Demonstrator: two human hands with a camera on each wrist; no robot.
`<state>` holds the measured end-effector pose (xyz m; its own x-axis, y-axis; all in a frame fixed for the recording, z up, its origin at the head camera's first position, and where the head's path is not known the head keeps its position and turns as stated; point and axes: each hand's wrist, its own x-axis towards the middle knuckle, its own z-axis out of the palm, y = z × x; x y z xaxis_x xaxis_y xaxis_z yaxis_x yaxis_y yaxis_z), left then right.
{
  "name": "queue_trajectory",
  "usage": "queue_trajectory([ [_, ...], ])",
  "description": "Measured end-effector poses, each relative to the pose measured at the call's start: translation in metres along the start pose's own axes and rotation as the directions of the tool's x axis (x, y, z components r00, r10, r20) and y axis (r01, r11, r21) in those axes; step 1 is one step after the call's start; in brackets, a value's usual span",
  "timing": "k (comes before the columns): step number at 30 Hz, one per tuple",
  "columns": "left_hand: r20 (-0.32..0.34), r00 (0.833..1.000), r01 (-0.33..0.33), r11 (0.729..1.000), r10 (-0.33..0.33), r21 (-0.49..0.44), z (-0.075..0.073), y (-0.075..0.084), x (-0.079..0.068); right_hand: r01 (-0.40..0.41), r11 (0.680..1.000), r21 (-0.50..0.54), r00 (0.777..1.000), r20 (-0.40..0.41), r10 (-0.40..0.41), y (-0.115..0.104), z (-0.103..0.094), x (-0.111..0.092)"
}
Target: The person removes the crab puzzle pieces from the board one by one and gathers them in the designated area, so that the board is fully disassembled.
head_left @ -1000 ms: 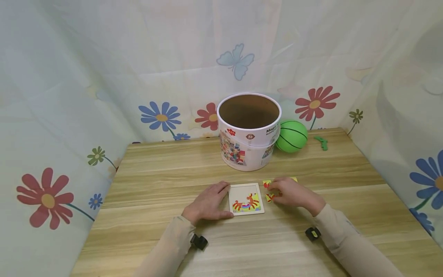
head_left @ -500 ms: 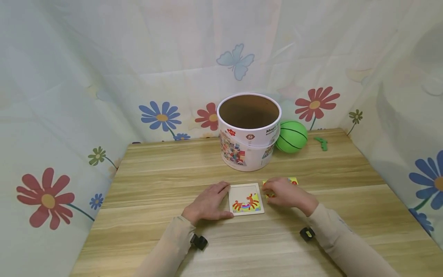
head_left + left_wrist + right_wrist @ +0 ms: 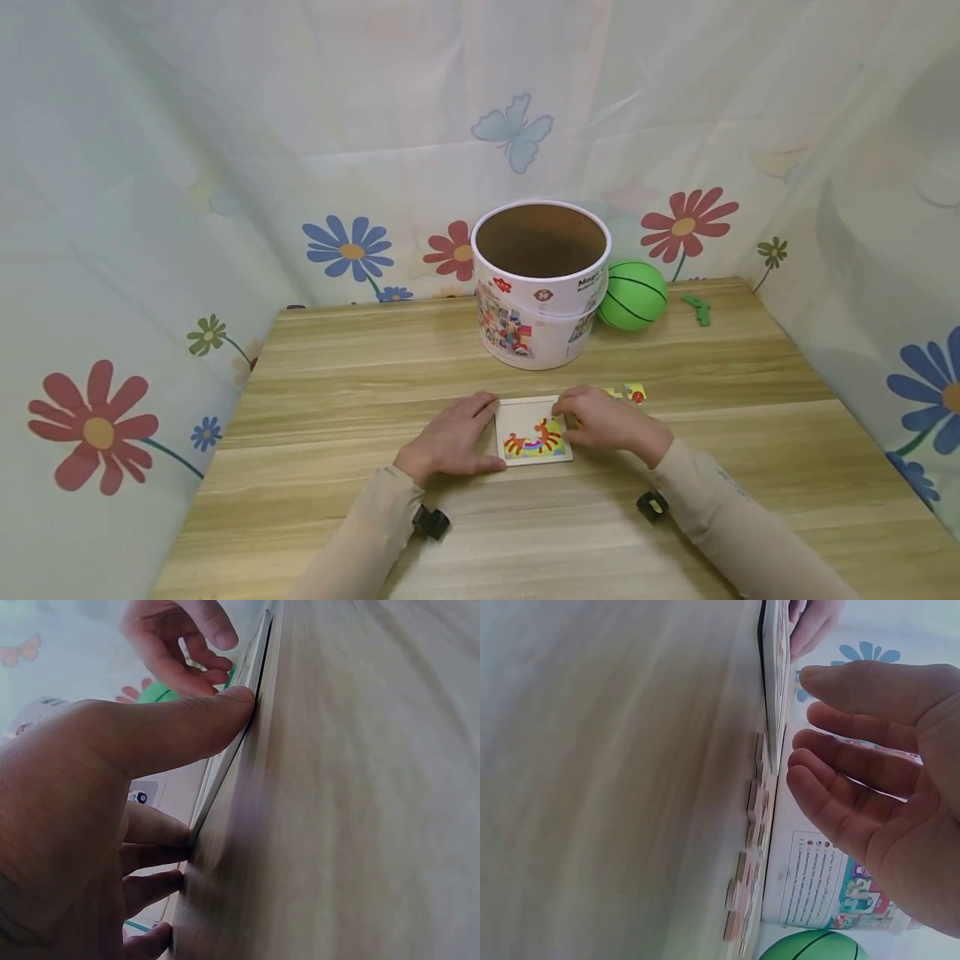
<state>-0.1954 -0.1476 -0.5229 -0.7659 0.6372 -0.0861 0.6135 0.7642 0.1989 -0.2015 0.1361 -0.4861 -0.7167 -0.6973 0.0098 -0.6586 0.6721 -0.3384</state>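
A square puzzle board point(image 3: 517, 414) with a pale wooden frame lies on the table in the head view. Pieces with a red and yellow picture point(image 3: 536, 443) fill its near part; the far part is bare. My left hand point(image 3: 453, 437) holds the board's left side, thumb at the near edge and fingers by the far corner. Over the right edge hovers my right hand point(image 3: 611, 421), fingers bent and thumb apart, with nothing visible between them in the right wrist view. Loose puzzle pieces point(image 3: 635, 392) lie right of the board, partly hidden by this hand.
A white printed bucket point(image 3: 536, 325) stands upright behind the board. Beside it on the right are a green ball point(image 3: 633, 297) and a small green toy piece point(image 3: 699, 310). Floral curtains surround the wooden table point(image 3: 360, 358) at the back and sides.
My right hand has moved left from the loose pieces to the board's right edge, uncovering pieces behind it. The left hand and the board have stayed in place.
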Motion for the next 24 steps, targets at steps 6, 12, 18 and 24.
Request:
queue_trajectory([
  [6,-0.001,1.0,0.001,1.0,-0.001,0.003,0.001,0.0,0.0,-0.011,1.0,0.027,1.0,0.021,0.01,-0.003,0.002,0.006],
  [12,-0.015,1.0,-0.009,1.0,0.009,0.008,0.001,0.0,0.001,-0.009,1.0,0.023,1.0,0.009,0.008,-0.004,0.005,0.009],
  [18,-0.029,0.999,-0.019,1.0,0.019,0.02,0.002,-0.001,0.002,-0.027,0.999,0.034,1.0,0.013,0.026,-0.006,0.007,0.013],
  [24,-0.025,1.0,-0.017,1.0,0.018,0.022,0.003,-0.002,0.002,-0.027,0.999,0.046,0.999,0.029,0.026,-0.01,0.005,0.015],
])
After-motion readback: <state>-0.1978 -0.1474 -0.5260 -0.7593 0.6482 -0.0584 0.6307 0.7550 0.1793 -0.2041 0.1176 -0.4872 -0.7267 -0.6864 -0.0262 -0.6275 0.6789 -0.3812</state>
